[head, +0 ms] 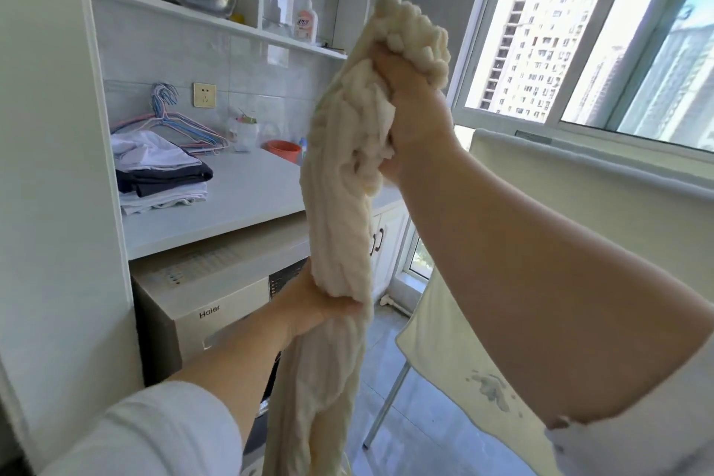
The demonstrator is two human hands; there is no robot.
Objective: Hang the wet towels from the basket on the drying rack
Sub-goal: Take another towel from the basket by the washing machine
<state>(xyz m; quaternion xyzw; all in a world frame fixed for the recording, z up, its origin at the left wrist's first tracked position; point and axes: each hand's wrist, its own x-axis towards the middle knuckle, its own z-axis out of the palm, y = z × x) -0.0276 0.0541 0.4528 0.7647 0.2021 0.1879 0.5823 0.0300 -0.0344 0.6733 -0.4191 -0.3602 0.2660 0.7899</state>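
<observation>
Keep right hand (405,104) clenched on the bunched towel (340,174) up high, left hand (317,305) wrapped round it lower, then spread flat before draping over rack (386,402).

The person wore a white long-sleeved top — soft, loosely creased cloth. The left sleeve (154,433) was pushed up the forearm, leaving wrist and hand bare; the right sleeve (633,437) sat bunched higher — near the elbow.
</observation>
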